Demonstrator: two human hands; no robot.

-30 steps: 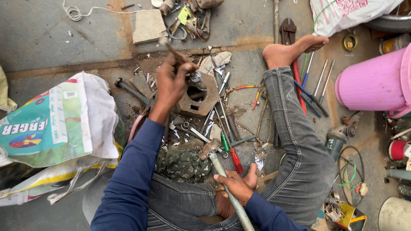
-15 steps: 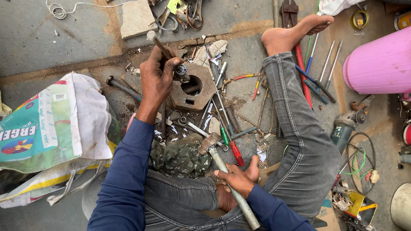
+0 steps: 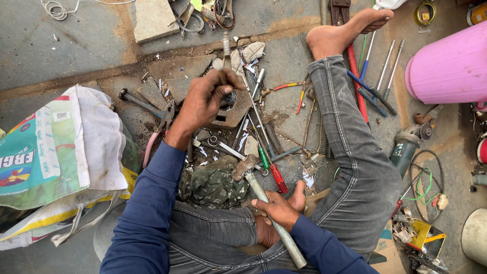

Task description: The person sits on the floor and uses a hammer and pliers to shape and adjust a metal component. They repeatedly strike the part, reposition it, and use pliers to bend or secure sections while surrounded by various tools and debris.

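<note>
**Seated on the floor, one hand on a metal block, the other on a hammer**

Head view: the person sits on the concrete floor with the right leg stretched toward the top of the frame, tools scattered within arm's reach. Just above centre, the left hand is closed around a small dark part, its fingers curled tight, pressing it onto a squarish metal block with a hole in it; what the part is cannot be told. The block lies flat, giving a firm base. Lower centre, the right hand is wrapped around the grey handle of a hammer, whose head rests near a crumpled green cloth, ready to hand. Screwdrivers lie just beside it. At left sits a printed sack; at upper right, a pink bucket.
</note>
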